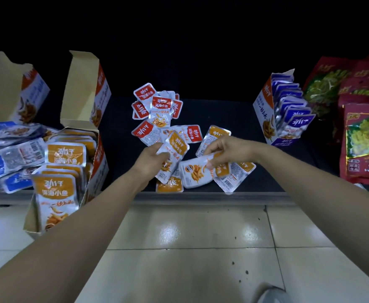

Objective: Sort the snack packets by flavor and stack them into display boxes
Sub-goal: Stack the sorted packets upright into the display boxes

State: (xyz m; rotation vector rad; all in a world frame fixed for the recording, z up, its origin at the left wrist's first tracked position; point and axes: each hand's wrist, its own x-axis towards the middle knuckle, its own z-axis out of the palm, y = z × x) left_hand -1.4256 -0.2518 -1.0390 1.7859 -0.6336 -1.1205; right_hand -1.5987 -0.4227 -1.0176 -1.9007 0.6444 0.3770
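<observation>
Small silver snack packets lie loose on a dark shelf [233, 112]. A cluster of red-label packets [157, 106] sits at the middle back, and orange-label packets [233, 173] lie near the front edge. My left hand [150, 160] grips an orange-label packet [176, 149] held above the pile. My right hand [229, 150] pinches another orange-label packet [195, 173] lying near the shelf front. An open display box [100, 154] at the left holds upright orange packets [54, 193]. A display box [264, 114] at the right holds purple-label packets [295, 119].
Blue-label packets [2, 158] are heaped at the far left beside another open box [11, 88]. Large red snack bags [362, 141] stand at the far right. The shelf's metal front edge [201, 196] runs across, with tiled floor [190, 248] below.
</observation>
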